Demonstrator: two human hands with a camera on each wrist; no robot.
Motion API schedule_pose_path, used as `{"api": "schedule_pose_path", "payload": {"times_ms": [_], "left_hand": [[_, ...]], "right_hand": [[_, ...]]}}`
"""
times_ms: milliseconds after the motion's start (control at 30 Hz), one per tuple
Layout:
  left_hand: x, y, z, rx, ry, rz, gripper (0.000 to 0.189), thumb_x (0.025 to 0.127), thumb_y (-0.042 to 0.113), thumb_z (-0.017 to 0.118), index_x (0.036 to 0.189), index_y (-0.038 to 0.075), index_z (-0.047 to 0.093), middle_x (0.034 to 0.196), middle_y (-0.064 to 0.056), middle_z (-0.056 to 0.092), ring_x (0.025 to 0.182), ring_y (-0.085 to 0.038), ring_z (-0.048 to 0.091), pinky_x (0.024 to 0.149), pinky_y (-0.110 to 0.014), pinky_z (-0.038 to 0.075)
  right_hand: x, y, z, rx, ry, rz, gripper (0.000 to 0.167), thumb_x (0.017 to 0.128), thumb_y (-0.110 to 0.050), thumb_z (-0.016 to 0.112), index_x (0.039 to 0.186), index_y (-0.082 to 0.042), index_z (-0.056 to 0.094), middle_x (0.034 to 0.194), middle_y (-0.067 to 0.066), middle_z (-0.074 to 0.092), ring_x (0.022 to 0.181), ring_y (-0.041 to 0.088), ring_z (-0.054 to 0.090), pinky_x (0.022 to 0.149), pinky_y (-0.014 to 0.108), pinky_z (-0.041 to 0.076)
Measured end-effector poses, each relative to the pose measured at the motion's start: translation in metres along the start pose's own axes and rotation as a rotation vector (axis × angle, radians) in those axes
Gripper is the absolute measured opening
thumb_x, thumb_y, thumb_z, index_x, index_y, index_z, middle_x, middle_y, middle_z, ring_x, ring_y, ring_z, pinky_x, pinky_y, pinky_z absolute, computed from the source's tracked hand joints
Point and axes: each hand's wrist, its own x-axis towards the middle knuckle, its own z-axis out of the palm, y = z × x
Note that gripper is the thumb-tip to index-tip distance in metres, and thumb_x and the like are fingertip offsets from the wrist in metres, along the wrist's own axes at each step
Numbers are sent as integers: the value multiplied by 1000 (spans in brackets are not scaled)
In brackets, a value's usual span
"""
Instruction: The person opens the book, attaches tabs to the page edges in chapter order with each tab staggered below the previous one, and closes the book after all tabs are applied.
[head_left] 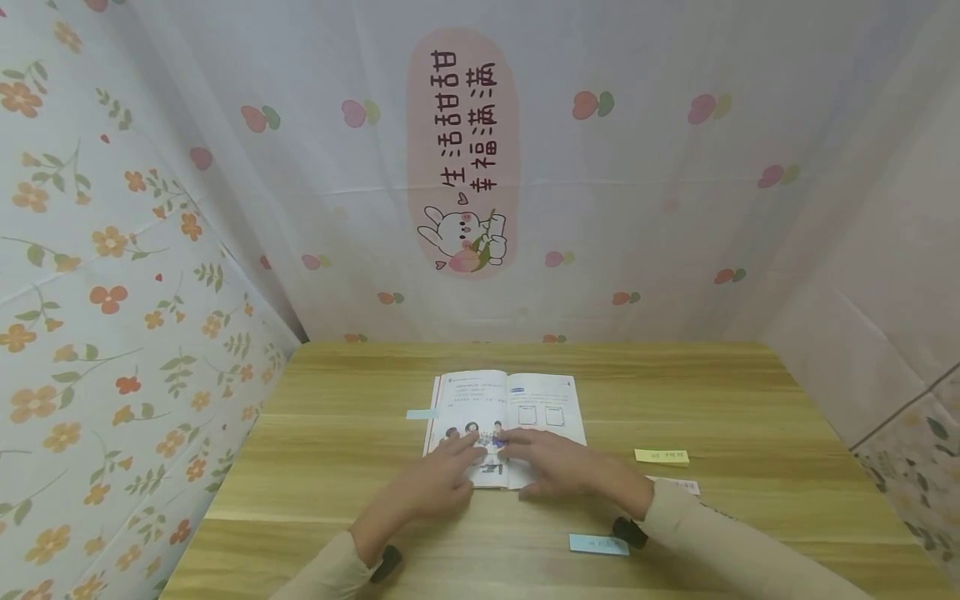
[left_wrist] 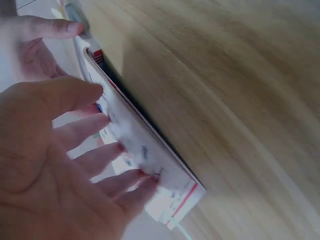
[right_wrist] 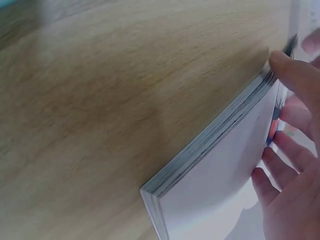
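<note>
An open book [head_left: 480, 400] lies on the wooden table, with printed text and drawn figures on its left page and two boxed outlines on its right. My left hand [head_left: 441, 479] rests its extended fingertips on the lower left page near the spine. On the other side, my right hand [head_left: 553, 463] touches the page by the spine, thumb at the book's lower edge. In the left wrist view, the fingers [left_wrist: 95, 160] spread over the page and grip nothing. The right wrist view shows the book's thick page edges [right_wrist: 215, 135] beside the right thumb. A light blue tab [head_left: 422, 414] sticks out from the left page.
To the right of the book lie a yellow paper strip [head_left: 662, 457], a pink strip [head_left: 678, 486] partly hidden by the right forearm, and a blue strip [head_left: 598, 545]. Printed fabric curtains [head_left: 637, 208] stand behind the table [head_left: 322, 467] and at both sides.
</note>
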Motion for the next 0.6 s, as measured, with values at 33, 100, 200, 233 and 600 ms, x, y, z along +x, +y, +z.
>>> {"api": "schedule_pose_path", "payload": {"times_ms": [33,100,200,233,600], "left_hand": [[1,2,1,11,-19,-14,56,96,17,57,150,5,48,161,-17,31,145,-45,27,116,-56,26],[2,4,2,22,-47,-36,59,96,19,61,152,7,46,163,-15,29,145,-46,27,115,-57,26],[1,5,2,33,-60,-51,62,95,20,64,153,9,45,163,-14,28,145,-47,27,115,-58,27],[0,6,2,35,-60,-52,62,96,19,64,153,9,45,163,-13,28,145,-46,27,115,-58,27],[-4,8,5,68,-29,-29,61,94,15,63,152,6,45,162,-17,31,144,-46,29,116,-56,27]], "right_hand": [[-1,1,0,-1,-2,-4,64,85,-33,83,140,-12,60,158,8,39,144,31,37,116,46,32],[-3,2,1,-1,0,-16,67,83,-32,85,141,-12,59,159,8,38,144,32,37,115,47,33],[-4,4,2,3,5,-31,71,81,-30,86,143,-12,58,160,7,37,144,31,36,115,47,33],[-5,5,2,3,5,-31,72,81,-30,86,144,-12,57,160,7,37,144,30,36,115,46,32],[-29,13,-7,44,-26,85,57,86,-26,84,136,-10,62,152,8,48,141,29,41,114,46,35]]}}
